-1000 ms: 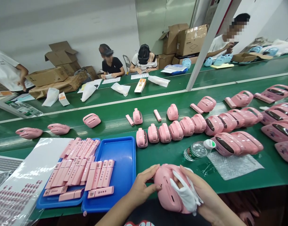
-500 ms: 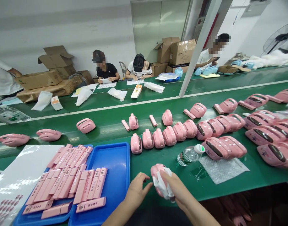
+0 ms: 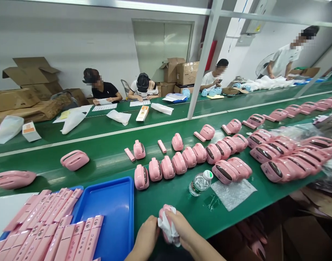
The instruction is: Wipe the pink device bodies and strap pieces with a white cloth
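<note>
At the near edge of the green table, my right hand [image 3: 180,227] is closed round a pink device shell [image 3: 164,212] with a white cloth [image 3: 167,229] pressed against it. My left hand [image 3: 146,235] is curled against the shell's left side. Just left of my hands lies a blue tray [image 3: 114,214] with several flat pink strips [image 3: 59,228] in rows. A row of finished pink shells [image 3: 168,168] stands beyond my hands.
A clear water bottle [image 3: 200,183] lies beside a bubble-wrap sheet [image 3: 232,192]. More pink shells [image 3: 280,159] crowd the right side of the belt. Other people sit across the table among cardboard boxes [image 3: 24,101]. A white post [image 3: 201,61] rises mid-table.
The view has tilted up and turned right, so my hands sit lower in frame. The shell has dropped toward the table edge, my left hand has closed in on it, and the cloth still covers it.
</note>
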A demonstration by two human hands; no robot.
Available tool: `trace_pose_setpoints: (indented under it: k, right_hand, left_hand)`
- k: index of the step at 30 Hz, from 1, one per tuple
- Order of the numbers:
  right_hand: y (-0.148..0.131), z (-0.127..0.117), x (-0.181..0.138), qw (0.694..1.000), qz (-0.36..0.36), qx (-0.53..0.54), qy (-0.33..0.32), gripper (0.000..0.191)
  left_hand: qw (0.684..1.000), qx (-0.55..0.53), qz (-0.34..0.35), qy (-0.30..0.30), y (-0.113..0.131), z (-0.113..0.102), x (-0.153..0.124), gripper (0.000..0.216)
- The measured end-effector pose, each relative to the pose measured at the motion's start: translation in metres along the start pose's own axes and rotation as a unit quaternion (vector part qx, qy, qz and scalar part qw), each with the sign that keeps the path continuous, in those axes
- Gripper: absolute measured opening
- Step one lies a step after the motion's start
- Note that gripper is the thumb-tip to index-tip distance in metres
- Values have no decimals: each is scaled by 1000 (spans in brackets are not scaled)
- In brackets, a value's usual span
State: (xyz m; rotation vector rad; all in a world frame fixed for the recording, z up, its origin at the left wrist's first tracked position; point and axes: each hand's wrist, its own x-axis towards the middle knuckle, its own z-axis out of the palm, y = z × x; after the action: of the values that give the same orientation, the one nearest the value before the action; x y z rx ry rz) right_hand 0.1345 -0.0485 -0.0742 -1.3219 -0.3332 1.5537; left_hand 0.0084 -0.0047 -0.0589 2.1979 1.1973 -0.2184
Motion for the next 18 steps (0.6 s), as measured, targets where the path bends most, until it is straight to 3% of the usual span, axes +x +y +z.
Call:
trace_pose_setpoints:
  k: [10,18]
  right_hand:
    - [-4,-2,3,1000,17,-21,-1,29]
    - [-6,1,2,999,32,-16,-6,25]
  left_hand:
    - [998,20,49,-22,-11,-3,9,30]
    - [995,-14,87,-35,-24,0,18,16]
